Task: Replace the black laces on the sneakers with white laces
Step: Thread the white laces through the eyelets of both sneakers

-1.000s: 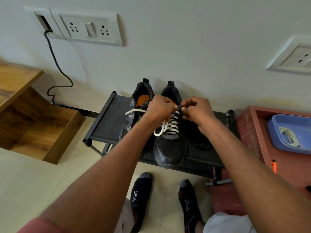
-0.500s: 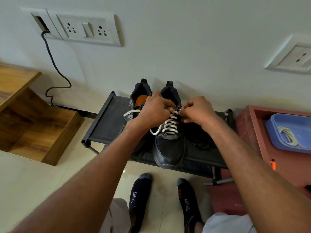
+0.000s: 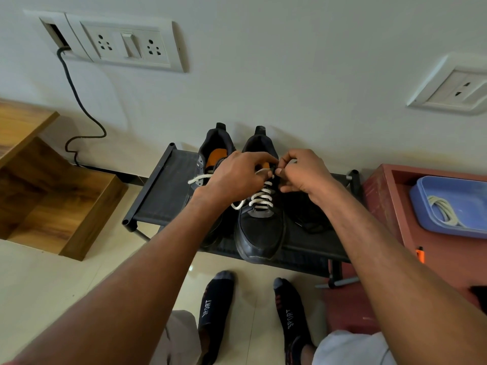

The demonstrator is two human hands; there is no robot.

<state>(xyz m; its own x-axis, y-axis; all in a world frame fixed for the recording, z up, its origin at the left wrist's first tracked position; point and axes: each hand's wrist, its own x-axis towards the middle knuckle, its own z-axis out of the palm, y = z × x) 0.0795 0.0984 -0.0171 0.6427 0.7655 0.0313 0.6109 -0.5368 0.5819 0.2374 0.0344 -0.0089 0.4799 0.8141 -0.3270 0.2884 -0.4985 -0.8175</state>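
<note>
1. Left hand (image 3: pixel 234 177): fingers curled, pinching the white lace (image 3: pixel 259 197) at the top eyelets of the right-hand sneaker (image 3: pixel 259 227); one loose end trailing out to the left under the wrist
2. Right hand (image 3: pixel 303 172): fingers bent tight, fingertips (image 3: pixel 279 171) pinching at the same top eyelet, just beside the left hand's fingertips; exact thing pinched too small to tell
3. White lace crossed in rows down the tongue of that sneaker; second sneaker (image 3: pixel 214 159) just beside it on the left, orange insole showing
4. Black lace (image 3: pixel 305 219) lying loose on the rack, right of the laced sneaker
5. Both sneakers on a low black shoe rack (image 3: pixel 163 196) against a white wall (image 3: pixel 263 75), toes toward the person
6. Blue tray (image 3: pixel 432 206) with more white cord on a red cabinet (image 3: pixel 382 206) at right; wooden shelf (image 3: pixel 52 201) at left; wall socket (image 3: pixel 126 43) above, cable (image 3: pixel 79 106) hanging down; socked feet (image 3: pixel 216 306) on pale tiled floor
</note>
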